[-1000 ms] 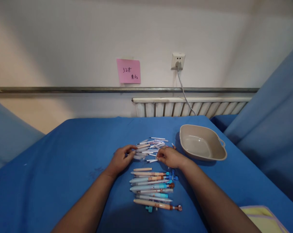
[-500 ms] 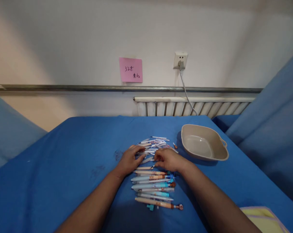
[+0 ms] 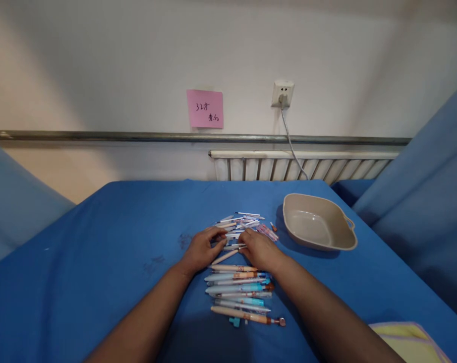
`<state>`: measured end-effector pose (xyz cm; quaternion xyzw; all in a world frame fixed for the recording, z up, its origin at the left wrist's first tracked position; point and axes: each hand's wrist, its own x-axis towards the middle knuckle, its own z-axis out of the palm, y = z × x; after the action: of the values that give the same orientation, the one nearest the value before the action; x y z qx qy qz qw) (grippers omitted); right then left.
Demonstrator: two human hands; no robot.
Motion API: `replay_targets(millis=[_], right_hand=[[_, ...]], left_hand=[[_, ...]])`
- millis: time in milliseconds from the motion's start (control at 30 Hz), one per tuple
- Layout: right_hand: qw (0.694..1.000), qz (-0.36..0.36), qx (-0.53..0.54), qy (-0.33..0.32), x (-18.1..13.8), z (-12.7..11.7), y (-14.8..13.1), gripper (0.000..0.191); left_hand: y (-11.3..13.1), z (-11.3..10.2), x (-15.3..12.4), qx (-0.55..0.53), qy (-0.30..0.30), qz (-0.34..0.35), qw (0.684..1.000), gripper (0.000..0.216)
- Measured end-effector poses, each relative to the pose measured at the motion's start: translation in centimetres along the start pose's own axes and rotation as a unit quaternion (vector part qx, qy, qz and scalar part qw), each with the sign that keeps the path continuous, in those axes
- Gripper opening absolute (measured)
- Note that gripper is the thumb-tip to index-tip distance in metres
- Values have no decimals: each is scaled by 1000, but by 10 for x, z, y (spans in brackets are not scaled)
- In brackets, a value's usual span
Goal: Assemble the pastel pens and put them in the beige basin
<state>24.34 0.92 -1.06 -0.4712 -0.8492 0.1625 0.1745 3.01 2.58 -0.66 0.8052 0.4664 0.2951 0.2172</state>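
My left hand rests at the left side of a pile of loose pen parts, thumb and fingers apart. My right hand is closed at the pile's near right side, its fingertips partly hidden. A slanting tan pen barrel runs up to these fingertips. Thin white refills lie between the two hands. Closer to me, several assembled-looking pens lie side by side in a row, in tan, pale blue and clear colours. A tan pen with a brown end is nearest.
A beige plastic basin stands right of the pile. Pink patterned pieces and a small brown-ended piece lie between basin and pile. A yellow cloth is at the lower right. Blue cloth covers the table.
My right hand has shifted slightly up and left, further into the pile. The tan barrel, flat before, now slants up toward its fingers. My left hand has hardly moved.
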Motion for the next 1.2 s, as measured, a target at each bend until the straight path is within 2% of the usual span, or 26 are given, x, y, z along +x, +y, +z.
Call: replay_targets(millis=[100, 200, 300, 433, 600, 733, 900, 967, 1067, 1200], right_hand=[[998, -23, 50, -9, -3, -3, -1, 17], [991, -57, 95, -78, -7, -4, -6, 18], [990, -68, 66, -108, -10, -3, -13, 15], [993, -66, 3, -99, -10, -1, -18, 15], [996, -35, -33, -75, -12, -3, -18, 21], [998, -10, -43, -47, -24, -10, -17, 25], [999, 7, -24, -26, -42, -5, -16, 29], [1000, -5, 12, -13, -44, 2, -12, 28], [997, -24, 71, 24, -43, 10, -3, 28], [993, -46, 94, 59, -40, 13, 9, 22]], left_hand=[[5, -4, -4, 2, 9, -5, 1000, 24], [12, -8, -15, 1, 1, -21, 1000, 25], [15, -11, -30, -2, -23, -35, 999, 26], [10, -7, -44, 25, -47, -29, 998, 24], [2, 2, -42, 79, 25, -35, 996, 23], [9, 5, -42, 74, 59, -12, 995, 25], [24, 8, -48, 73, 21, 82, 994, 24], [28, 8, -48, 80, 3, 96, 992, 22], [30, 9, -46, 86, -7, 85, 993, 19], [28, 11, -42, 72, -18, 22, 997, 27]])
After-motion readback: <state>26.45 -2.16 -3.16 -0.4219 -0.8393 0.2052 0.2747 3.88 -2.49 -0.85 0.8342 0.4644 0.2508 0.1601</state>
